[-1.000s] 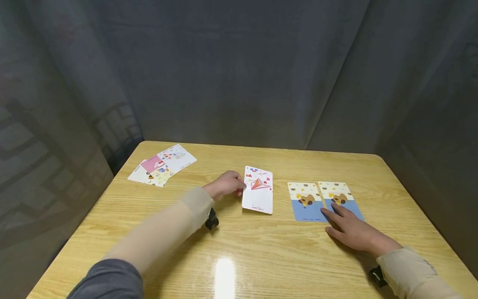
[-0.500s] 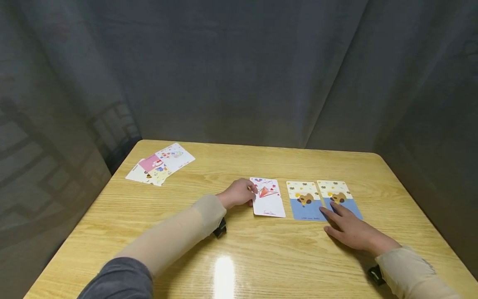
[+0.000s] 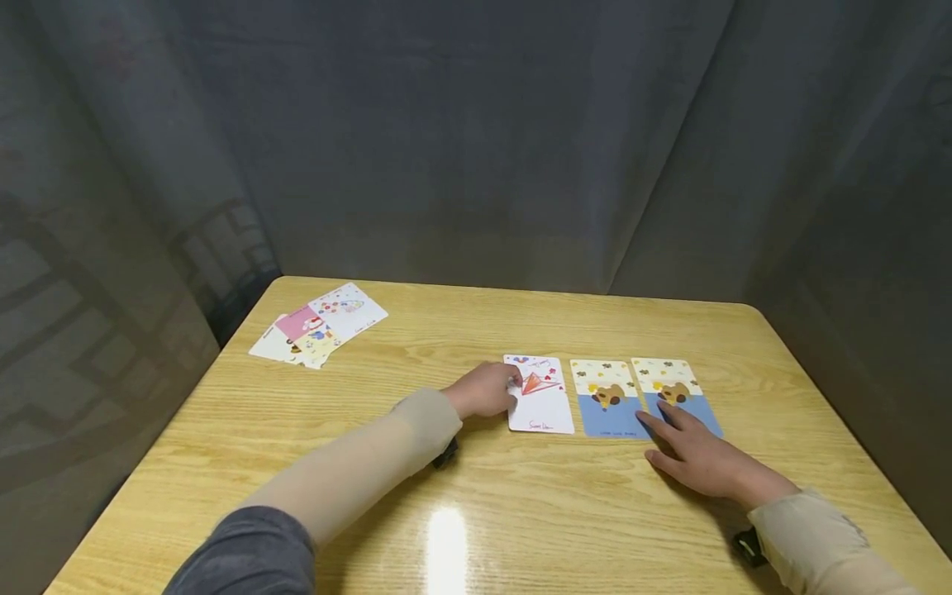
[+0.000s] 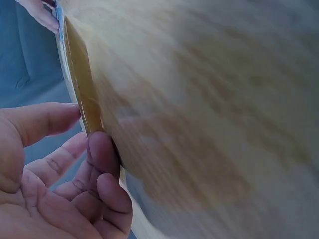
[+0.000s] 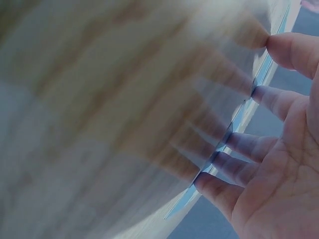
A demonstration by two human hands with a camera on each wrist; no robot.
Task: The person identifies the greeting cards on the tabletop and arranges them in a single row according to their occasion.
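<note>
A white card with a red kite drawing (image 3: 543, 397) lies flat on the wooden table (image 3: 521, 496). My left hand (image 3: 506, 388) pinches its left edge. In the left wrist view the curled fingers (image 4: 102, 154) touch the card's edge (image 4: 79, 94), with the thumb just apart. Right of it lie two matching cards with a bear on blue and yellow (image 3: 606, 398) (image 3: 673, 384), side by side. My right hand (image 3: 669, 430) lies flat, with straight fingertips (image 5: 259, 92) on the right bear card's lower edge (image 5: 238, 118).
Several colourful cards (image 3: 320, 324) lie fanned out at the table's far left corner. Dark grey curtains (image 3: 476, 140) close in the table on all sides. Glare marks the near middle of the tabletop.
My left hand has carried the kite card to the right and lowered it flat next to the left bear card. The right hand has stayed put.
</note>
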